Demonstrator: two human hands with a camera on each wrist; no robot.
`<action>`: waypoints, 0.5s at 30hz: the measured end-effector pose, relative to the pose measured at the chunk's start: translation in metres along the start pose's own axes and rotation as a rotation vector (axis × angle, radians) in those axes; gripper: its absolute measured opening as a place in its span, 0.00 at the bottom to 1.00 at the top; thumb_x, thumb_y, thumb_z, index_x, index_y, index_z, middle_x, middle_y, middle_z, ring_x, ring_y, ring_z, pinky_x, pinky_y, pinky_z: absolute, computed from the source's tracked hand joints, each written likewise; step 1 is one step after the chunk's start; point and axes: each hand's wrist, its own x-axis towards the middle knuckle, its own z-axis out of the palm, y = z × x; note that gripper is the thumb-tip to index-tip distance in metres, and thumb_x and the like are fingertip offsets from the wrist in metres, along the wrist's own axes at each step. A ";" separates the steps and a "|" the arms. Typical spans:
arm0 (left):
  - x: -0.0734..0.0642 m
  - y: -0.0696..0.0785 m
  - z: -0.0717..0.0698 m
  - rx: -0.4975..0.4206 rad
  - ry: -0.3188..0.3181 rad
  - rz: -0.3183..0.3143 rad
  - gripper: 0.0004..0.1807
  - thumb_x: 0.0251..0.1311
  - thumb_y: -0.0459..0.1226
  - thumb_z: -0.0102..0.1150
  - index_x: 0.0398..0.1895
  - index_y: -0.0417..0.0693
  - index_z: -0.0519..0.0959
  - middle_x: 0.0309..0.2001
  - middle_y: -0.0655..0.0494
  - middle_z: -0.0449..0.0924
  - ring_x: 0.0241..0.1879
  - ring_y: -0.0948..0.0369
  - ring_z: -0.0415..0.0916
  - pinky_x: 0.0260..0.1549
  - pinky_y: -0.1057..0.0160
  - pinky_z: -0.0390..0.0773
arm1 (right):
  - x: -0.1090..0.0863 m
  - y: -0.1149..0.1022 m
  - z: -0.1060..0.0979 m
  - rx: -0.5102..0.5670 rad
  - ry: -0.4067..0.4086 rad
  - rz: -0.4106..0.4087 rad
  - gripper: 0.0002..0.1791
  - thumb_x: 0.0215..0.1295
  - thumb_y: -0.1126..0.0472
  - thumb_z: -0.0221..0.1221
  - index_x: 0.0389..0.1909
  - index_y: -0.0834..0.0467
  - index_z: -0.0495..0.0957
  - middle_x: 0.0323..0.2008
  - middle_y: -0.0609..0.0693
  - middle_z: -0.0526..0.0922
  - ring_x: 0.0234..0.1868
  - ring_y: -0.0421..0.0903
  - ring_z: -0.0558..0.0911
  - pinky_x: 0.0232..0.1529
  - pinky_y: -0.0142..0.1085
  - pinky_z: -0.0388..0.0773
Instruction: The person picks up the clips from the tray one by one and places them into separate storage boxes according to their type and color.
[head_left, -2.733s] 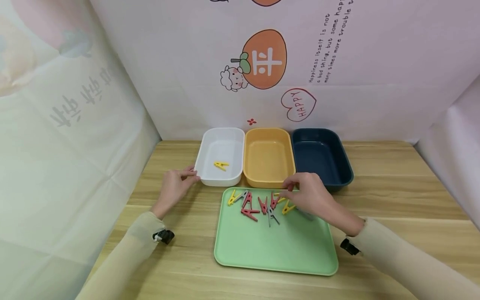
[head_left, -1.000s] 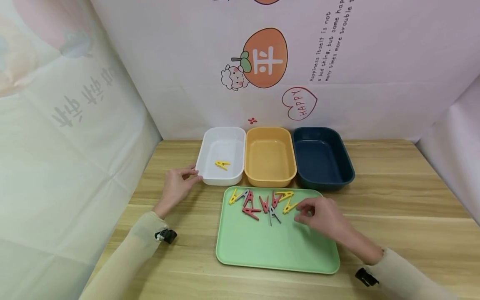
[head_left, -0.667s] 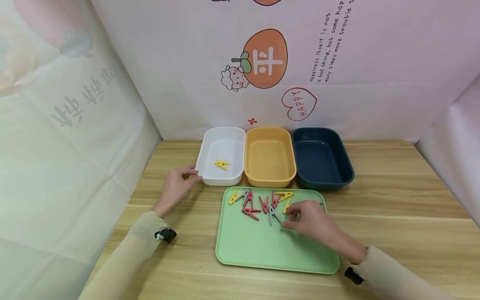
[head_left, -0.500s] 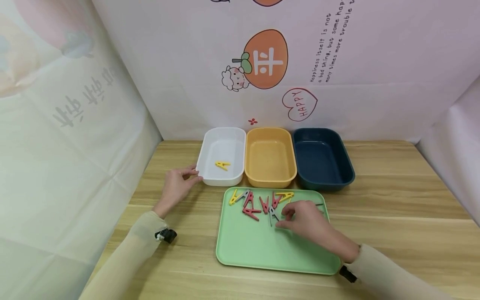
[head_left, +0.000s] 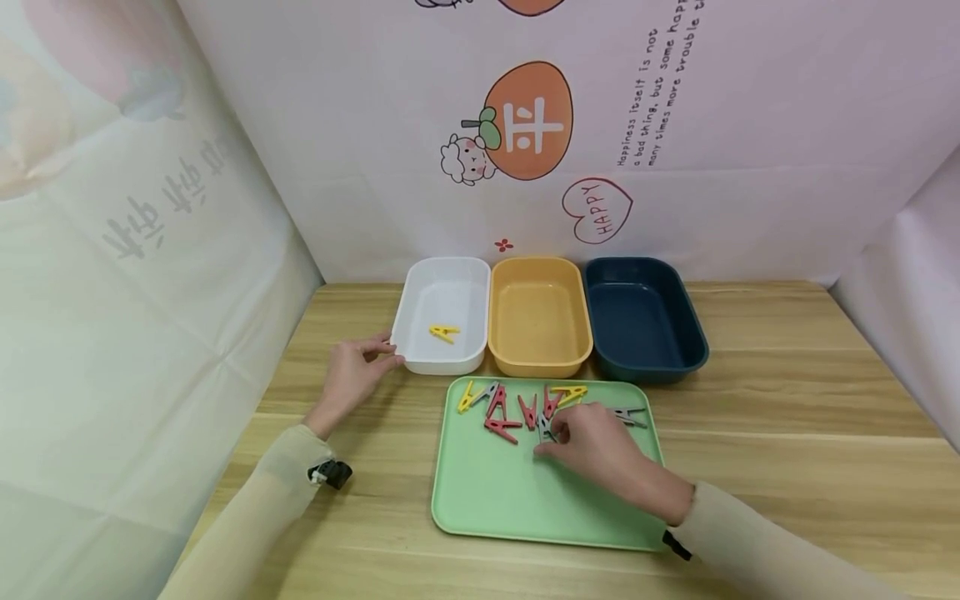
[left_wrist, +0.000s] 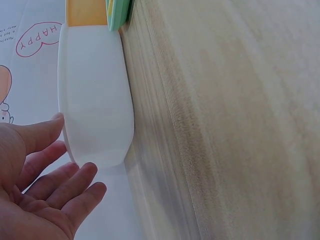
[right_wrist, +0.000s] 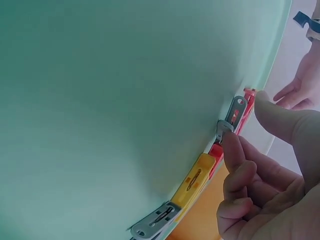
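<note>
My left hand point(head_left: 352, 375) rests its fingertips on the near left corner of a white bin point(head_left: 440, 365); its fingers look relaxed in the left wrist view. One yellow clothespin point(head_left: 444, 332) lies in this bin. On the green tray point(head_left: 487, 492), my right hand point(head_left: 600, 442) is low over a grey clothespin point(head_left: 543, 425). In the right wrist view, the index fingertip meets this grey clothespin point(right_wrist: 225, 129), while the thumb stays apart from it. Red clothespins point(head_left: 528, 412) and a yellow clothespin point(head_left: 568, 393) lie close by. The hand hides part of the tray.
An orange bin point(head_left: 540, 367) and a dark blue bin point(head_left: 648, 373) stand right of the white one, against the printed backdrop point(head_left: 712, 208). Another grey clothespin point(head_left: 630, 415) lies at the tray's right, and a yellow one point(head_left: 467, 397) at its left.
My right hand has moved from the tray's right side leftward to the grey clothespin near the middle. The grey clothespin at the right has come back into sight. The left hand stays at the white bin.
</note>
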 end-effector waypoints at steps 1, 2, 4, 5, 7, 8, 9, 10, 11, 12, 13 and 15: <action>0.000 0.000 0.000 0.003 0.000 0.000 0.13 0.62 0.32 0.76 0.43 0.30 0.88 0.60 0.38 0.83 0.56 0.41 0.83 0.54 0.45 0.83 | 0.000 0.000 0.000 0.000 -0.002 0.004 0.16 0.52 0.50 0.82 0.21 0.50 0.84 0.18 0.37 0.76 0.22 0.37 0.72 0.28 0.36 0.74; 0.000 0.000 0.000 0.005 0.000 0.000 0.12 0.62 0.32 0.76 0.43 0.30 0.88 0.60 0.38 0.83 0.56 0.40 0.83 0.54 0.45 0.83 | 0.001 0.000 0.001 0.002 -0.004 0.009 0.15 0.52 0.51 0.82 0.22 0.50 0.84 0.18 0.38 0.77 0.23 0.37 0.72 0.29 0.36 0.74; 0.000 0.000 0.000 0.009 -0.001 0.000 0.12 0.62 0.32 0.76 0.43 0.30 0.88 0.60 0.38 0.83 0.57 0.40 0.83 0.54 0.45 0.83 | 0.001 0.000 0.001 0.004 -0.008 0.018 0.15 0.52 0.51 0.82 0.22 0.51 0.85 0.19 0.38 0.78 0.23 0.38 0.73 0.29 0.36 0.75; 0.000 0.000 0.000 0.010 -0.001 0.000 0.12 0.62 0.32 0.76 0.43 0.30 0.88 0.60 0.38 0.83 0.57 0.40 0.83 0.54 0.45 0.83 | 0.001 0.000 0.001 0.006 -0.009 0.022 0.14 0.52 0.52 0.82 0.22 0.51 0.85 0.20 0.38 0.78 0.23 0.38 0.73 0.29 0.36 0.75; 0.000 0.000 0.000 0.013 -0.001 0.000 0.12 0.62 0.33 0.76 0.43 0.30 0.88 0.59 0.38 0.83 0.56 0.40 0.83 0.54 0.45 0.83 | 0.002 0.000 0.001 0.008 -0.011 0.028 0.14 0.52 0.52 0.82 0.23 0.51 0.86 0.20 0.39 0.79 0.24 0.38 0.74 0.29 0.37 0.76; 0.000 0.000 0.000 0.015 0.000 0.001 0.12 0.62 0.33 0.76 0.43 0.31 0.89 0.59 0.38 0.83 0.56 0.40 0.83 0.54 0.45 0.83 | 0.002 0.000 0.001 0.007 -0.011 0.028 0.13 0.53 0.52 0.82 0.23 0.51 0.86 0.21 0.39 0.79 0.24 0.38 0.74 0.30 0.37 0.76; 0.000 0.000 0.000 0.017 0.000 0.001 0.12 0.62 0.33 0.76 0.43 0.31 0.89 0.59 0.38 0.83 0.56 0.41 0.83 0.54 0.45 0.83 | 0.002 0.000 0.001 0.007 -0.011 0.027 0.13 0.53 0.52 0.82 0.23 0.52 0.86 0.21 0.39 0.79 0.24 0.38 0.74 0.30 0.37 0.76; 0.000 0.000 0.000 0.018 0.000 0.002 0.12 0.62 0.33 0.76 0.43 0.31 0.89 0.59 0.38 0.83 0.56 0.41 0.83 0.54 0.45 0.83 | 0.002 0.000 0.000 0.007 -0.011 0.025 0.13 0.53 0.52 0.82 0.23 0.52 0.86 0.21 0.39 0.80 0.24 0.38 0.74 0.30 0.37 0.76; 0.000 0.000 0.000 0.017 0.001 0.002 0.12 0.62 0.33 0.76 0.43 0.31 0.89 0.59 0.38 0.83 0.56 0.41 0.83 0.54 0.45 0.83 | 0.002 0.000 0.000 0.008 -0.010 0.023 0.13 0.53 0.52 0.82 0.23 0.52 0.86 0.21 0.39 0.79 0.24 0.38 0.74 0.30 0.37 0.76; 0.000 0.000 0.000 0.016 0.001 0.001 0.12 0.62 0.33 0.76 0.42 0.30 0.89 0.59 0.38 0.83 0.56 0.41 0.83 0.54 0.45 0.83 | 0.003 0.001 0.000 0.008 -0.008 0.020 0.13 0.53 0.53 0.82 0.23 0.52 0.86 0.21 0.39 0.79 0.24 0.38 0.74 0.29 0.36 0.76; 0.000 0.000 0.000 0.015 0.001 0.001 0.12 0.62 0.33 0.76 0.42 0.30 0.88 0.59 0.38 0.83 0.57 0.41 0.83 0.54 0.45 0.83 | 0.003 0.001 0.000 0.007 -0.007 0.015 0.14 0.53 0.53 0.82 0.23 0.52 0.86 0.20 0.39 0.79 0.24 0.38 0.74 0.29 0.36 0.76; 0.001 0.001 0.000 0.012 0.002 0.000 0.12 0.62 0.32 0.76 0.42 0.30 0.88 0.59 0.37 0.83 0.57 0.40 0.83 0.54 0.45 0.83 | 0.003 0.001 -0.001 0.008 -0.007 0.008 0.14 0.54 0.53 0.82 0.22 0.51 0.85 0.19 0.39 0.78 0.23 0.38 0.73 0.28 0.36 0.74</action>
